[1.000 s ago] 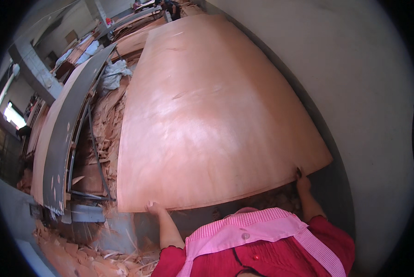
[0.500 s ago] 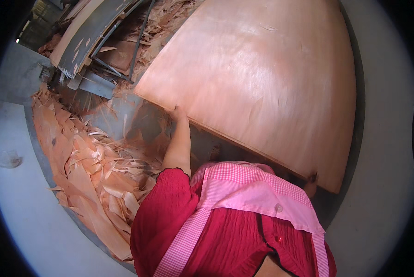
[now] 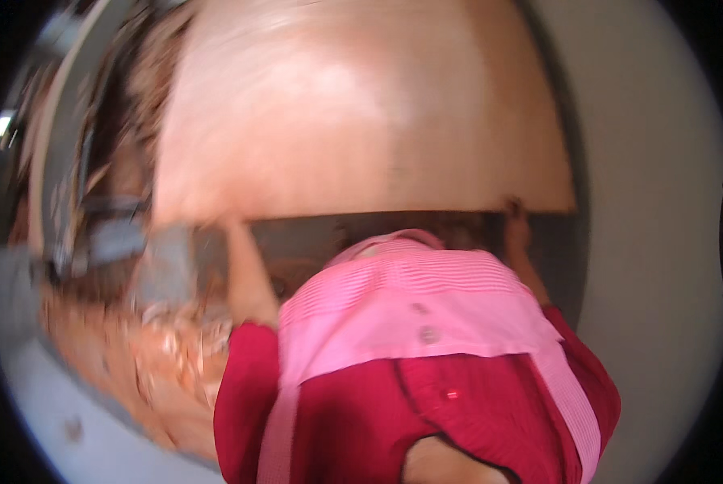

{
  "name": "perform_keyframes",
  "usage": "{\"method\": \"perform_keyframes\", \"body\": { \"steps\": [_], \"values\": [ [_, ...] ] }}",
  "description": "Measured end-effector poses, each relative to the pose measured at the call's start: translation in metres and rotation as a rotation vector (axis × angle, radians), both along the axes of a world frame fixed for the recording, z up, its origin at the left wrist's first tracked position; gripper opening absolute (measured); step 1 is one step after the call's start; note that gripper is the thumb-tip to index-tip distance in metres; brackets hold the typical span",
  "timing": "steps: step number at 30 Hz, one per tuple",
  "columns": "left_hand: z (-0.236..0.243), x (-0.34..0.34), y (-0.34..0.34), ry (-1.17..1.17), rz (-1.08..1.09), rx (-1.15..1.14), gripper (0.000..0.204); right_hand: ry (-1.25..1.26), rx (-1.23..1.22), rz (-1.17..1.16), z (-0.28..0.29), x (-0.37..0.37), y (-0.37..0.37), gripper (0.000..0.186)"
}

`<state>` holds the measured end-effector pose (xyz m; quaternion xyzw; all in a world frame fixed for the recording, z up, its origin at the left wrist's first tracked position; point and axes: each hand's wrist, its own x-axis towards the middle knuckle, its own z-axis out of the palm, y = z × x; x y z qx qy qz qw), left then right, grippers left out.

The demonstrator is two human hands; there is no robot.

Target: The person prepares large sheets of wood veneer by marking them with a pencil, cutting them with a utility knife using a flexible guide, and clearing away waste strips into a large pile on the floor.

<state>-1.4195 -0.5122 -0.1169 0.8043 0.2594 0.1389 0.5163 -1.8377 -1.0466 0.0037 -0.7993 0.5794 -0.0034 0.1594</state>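
Where the large, flat, reddish-tan wooden sheet (image 3: 361,121) ends nearest you, your bare left hand (image 3: 233,221) and bare right hand (image 3: 517,223) hold its edge near opposite corners, both grips blurred; it stretches ahead beside a smooth pale-grey wall (image 3: 652,242).

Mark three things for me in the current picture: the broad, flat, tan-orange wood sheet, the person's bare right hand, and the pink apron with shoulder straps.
Wood sheet (image 3: 361,113): head view, middle of its upper face.
Right hand (image 3: 518,229): head view, middle of the hand, blurred.
Pink apron (image 3: 390,315): head view, its bib.
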Motion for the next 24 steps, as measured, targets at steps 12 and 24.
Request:
{"method": "perform_keyframes", "body": {
  "steps": [12, 24],
  "values": [
    [0.111, -0.061, -0.114, 0.186, -1.582, 1.208, 0.072, -0.060, 0.032, -0.360, 0.028, -0.143, -0.065, 0.061],
    [0.118, -0.070, -0.104, 0.256, -1.579, 1.029, 0.057, 0.124, -0.149, -0.306, 0.084, -0.165, -0.015, 0.049]
  ]
}}
